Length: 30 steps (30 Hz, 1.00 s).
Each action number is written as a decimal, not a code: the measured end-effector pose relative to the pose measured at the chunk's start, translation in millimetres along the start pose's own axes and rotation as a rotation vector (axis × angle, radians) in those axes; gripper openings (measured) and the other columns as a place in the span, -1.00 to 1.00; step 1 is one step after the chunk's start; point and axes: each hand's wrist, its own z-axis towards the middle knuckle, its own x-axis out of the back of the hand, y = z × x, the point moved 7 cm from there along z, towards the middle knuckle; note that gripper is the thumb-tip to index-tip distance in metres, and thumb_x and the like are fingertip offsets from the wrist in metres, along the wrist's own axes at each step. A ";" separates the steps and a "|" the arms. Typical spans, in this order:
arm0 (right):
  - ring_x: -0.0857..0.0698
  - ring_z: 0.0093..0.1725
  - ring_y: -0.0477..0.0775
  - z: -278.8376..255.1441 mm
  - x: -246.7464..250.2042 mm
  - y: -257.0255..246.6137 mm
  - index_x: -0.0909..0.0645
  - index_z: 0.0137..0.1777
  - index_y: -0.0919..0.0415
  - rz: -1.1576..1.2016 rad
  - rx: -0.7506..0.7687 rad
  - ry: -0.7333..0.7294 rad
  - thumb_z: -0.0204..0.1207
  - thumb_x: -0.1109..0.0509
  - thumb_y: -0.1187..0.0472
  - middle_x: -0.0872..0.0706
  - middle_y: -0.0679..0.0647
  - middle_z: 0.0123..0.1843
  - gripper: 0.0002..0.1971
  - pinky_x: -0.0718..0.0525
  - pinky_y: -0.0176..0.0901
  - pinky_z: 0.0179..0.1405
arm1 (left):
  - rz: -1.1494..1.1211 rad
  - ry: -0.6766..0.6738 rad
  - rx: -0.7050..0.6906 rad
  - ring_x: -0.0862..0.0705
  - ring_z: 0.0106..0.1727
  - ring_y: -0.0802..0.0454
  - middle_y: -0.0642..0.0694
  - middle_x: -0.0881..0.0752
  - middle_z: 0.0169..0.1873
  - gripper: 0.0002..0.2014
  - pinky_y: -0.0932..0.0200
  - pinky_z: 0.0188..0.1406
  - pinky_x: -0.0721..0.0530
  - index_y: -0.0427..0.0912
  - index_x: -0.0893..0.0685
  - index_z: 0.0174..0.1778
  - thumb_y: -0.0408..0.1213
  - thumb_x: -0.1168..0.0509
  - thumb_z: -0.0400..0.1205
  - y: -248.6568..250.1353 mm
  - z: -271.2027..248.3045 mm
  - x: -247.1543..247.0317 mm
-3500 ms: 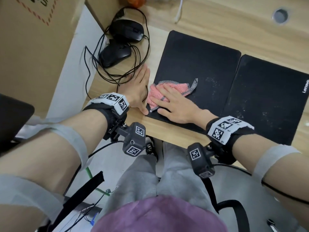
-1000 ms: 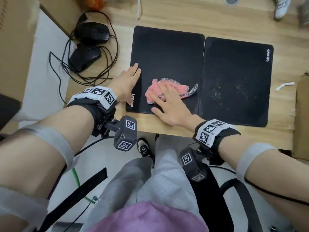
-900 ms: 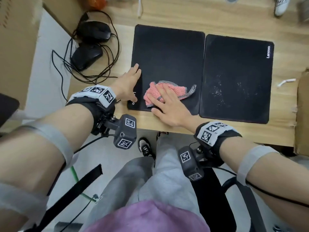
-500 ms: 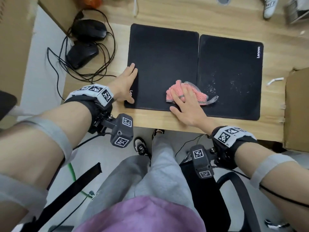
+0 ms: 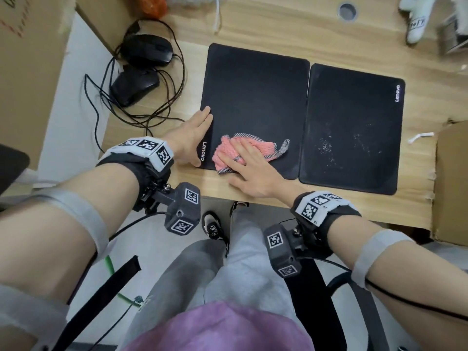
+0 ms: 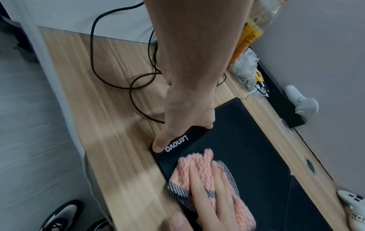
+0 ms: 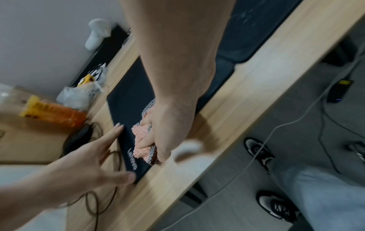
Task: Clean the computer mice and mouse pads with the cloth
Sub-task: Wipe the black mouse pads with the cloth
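Wiping the left mouse pad [image 5: 255, 102] is the step in hand, and it looks well along there: that pad's far part shows clean black. At the far left of the desk [image 5: 278, 29] lie the two mice [image 5: 141, 69], one behind the other in a tangle of black cable, untouched by either hand. Next comes the left hand [image 5: 193, 135], fingers straight and together, lying flat along the pad's left edge with the thumb by the near-left corner; it should keep pressing down so the pad cannot slide under the strokes. Just to its right, the right hand [image 5: 249, 166] lies flat with fingers spread on the pink cloth [image 5: 266, 147], which sits bunched on the pad's near-left part, its checked hem overhanging the near edge. Even palm pressure and overlapping passes would serve best, and opening out the cloth would cover more. Farther right, the right mouse pad [image 5: 354, 102] shows white specks in its near half, so it needs wiping next.
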 end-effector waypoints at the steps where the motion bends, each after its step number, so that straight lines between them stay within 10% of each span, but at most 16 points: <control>1: 0.30 0.72 0.16 -8.6 -1.9 5.3 -0.04 0.71 -0.16 0.010 -0.020 0.019 0.71 -0.15 -0.06 0.24 0.08 0.76 -0.40 0.29 0.09 0.67 | 0.005 0.008 0.007 0.23 0.71 0.01 -0.10 0.34 0.69 0.23 0.15 0.67 -0.06 -0.27 0.25 0.70 -0.27 -0.60 0.39 2.0 -0.2 0.8; 9: 0.43 0.68 0.05 -70.2 -29.3 38.2 0.02 0.71 -0.19 0.186 -0.291 0.073 0.73 -0.13 -0.06 0.34 0.02 0.74 -0.39 0.46 -0.10 0.59 | -0.073 0.138 0.058 0.04 0.71 -0.13 -0.20 0.09 0.70 0.14 -0.02 0.66 -0.15 -0.30 0.02 0.70 -0.09 -0.61 0.39 8.0 9.4 11.7; 30: 0.32 0.71 0.21 32.4 98.2 127.4 -0.06 0.70 -0.18 0.188 -0.308 0.144 0.71 -0.21 -0.04 0.24 0.10 0.76 -0.39 0.31 0.09 0.65 | 0.030 -0.004 0.070 0.34 0.69 -0.17 -0.24 0.43 0.64 0.55 -0.13 0.69 0.06 -0.03 0.43 0.66 0.10 -0.71 0.12 1.2 42.0 27.0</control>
